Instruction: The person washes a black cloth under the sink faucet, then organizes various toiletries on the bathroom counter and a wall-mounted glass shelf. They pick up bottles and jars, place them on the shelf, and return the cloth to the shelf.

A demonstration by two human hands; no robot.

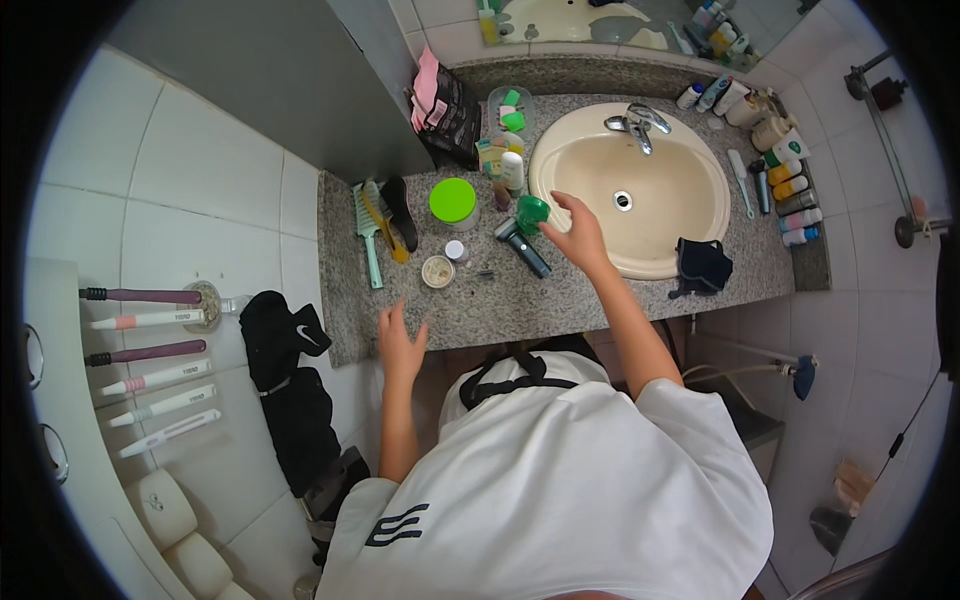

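My right hand [576, 234] is spread at the left rim of the sink [538, 161], its fingertips beside a green translucent cup [533, 214]; whether they touch it I cannot tell. Below that cup lies a dark electric shaver [525, 250]. With fingers apart and nothing in it, my left hand [401, 341] is over the front edge of the granite counter [480, 319]. Nearest to it are a small open round container [438, 271] and a small white-capped jar [455, 250]. Behind them stands a tub with a bright green lid [453, 199].
A mint hairbrush [369, 232], a yellow comb [386, 225] and a dark brush [399, 214] lie at the counter's left end. Bottles and tubes line the right side. A dark cloth [703, 266] lies at the sink's front. A faucet [639, 127] stands behind the basin.
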